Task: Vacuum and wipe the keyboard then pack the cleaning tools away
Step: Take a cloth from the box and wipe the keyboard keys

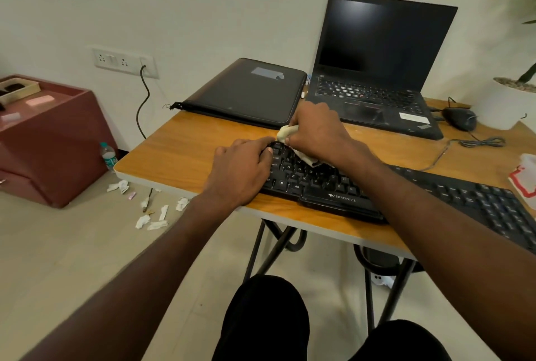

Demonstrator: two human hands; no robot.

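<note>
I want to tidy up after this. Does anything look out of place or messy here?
Yes. Crumpled white tissue scraps lie scattered on the beige floor by the wooden folding table's left corner, and a clear plastic water bottle stands on the floor there. The black Zebronics keyboard overhangs the table's front edge.

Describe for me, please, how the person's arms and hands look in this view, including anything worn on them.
Both forearms are bare up to the picture's edge: no sleeves, watch or bracelets show. The left hand and right hand wear no gloves, and no rings show on the visible fingers. Dark trousers cover the knees below.
</note>
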